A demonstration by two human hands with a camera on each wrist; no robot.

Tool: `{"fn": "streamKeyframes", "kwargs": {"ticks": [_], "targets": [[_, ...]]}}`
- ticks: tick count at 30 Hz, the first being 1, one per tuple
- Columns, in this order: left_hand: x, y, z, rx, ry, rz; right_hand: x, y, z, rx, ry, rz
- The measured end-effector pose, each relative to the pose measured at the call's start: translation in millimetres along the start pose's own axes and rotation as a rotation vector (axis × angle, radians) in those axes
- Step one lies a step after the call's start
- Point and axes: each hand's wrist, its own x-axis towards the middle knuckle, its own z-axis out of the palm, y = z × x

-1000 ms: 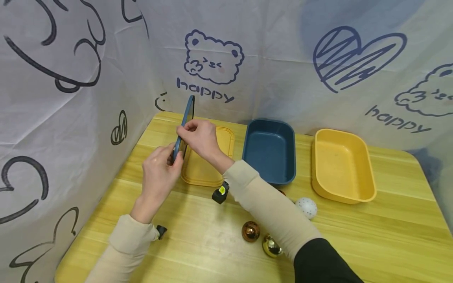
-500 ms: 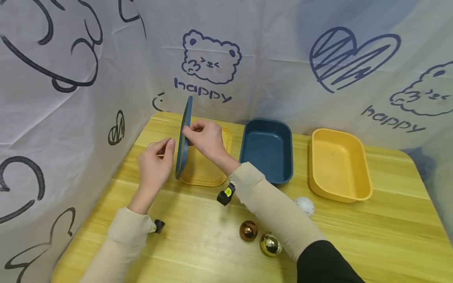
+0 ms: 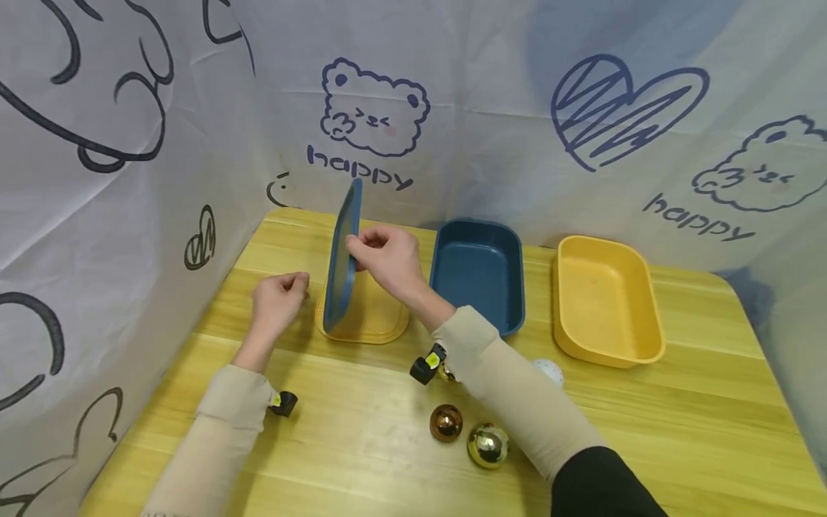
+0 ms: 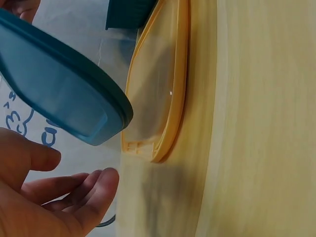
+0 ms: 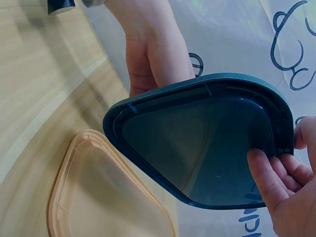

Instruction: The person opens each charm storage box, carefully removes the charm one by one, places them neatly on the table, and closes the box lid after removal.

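My right hand pinches a blue lid by its edge, thumb on one face and fingers on the other. The lid stands nearly upright over a yellow lid that lies on the table. The blue lid's ridged inner side faces the right wrist camera, and its smooth outer face shows in the left wrist view. Just left of the lids, my left hand hovers with loosely bent fingers, nothing between thumb and fingertips.
Right of the lids stand a deep blue box and a yellow box. Nearer lie a copper ball and a gold ball. My right forearm partly hides a speckled white ball and another shiny ball. Printed cloth hangs behind.
My left hand has let go of the blue lid and drawn back to the left. My right hand keeps hold of the lid, which has turned so its outer face shows.
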Motion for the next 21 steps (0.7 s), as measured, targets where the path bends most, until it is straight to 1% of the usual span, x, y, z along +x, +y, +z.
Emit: {"fn": "streamKeyframes", "kwargs": {"ticks": [3,6,9,12,17,19,21], "targets": [[4.3,0.6,3.0,-0.081,-0.088,-0.075,-2.0,0.9,-2.9,0.003,0.000,0.008],[7.1,1.4,5.9,-0.170,-0.160,-0.136,-3.8,1.9,-4.3,0.008,0.002,0.012],[9.0,2.1,9.8,-0.230,-0.194,-0.167,-5.7,3.2,-7.3,0.010,0.000,0.014],[9.0,1.8,13.2,-0.267,-0.205,-0.177,-7.6,4.1,-11.6,0.025,-0.006,0.026],[8.5,1.6,17.0,-0.320,-0.174,-0.171,-9.5,4.8,-22.5,0.052,0.013,0.047],[7.8,2.7,18.1,-0.322,-0.154,-0.155,-9.7,5.3,-27.2,0.055,0.025,0.044],[6.9,4.4,19.6,-0.304,-0.138,-0.135,-9.7,6.4,-31.6,0.050,0.037,0.032]]}}
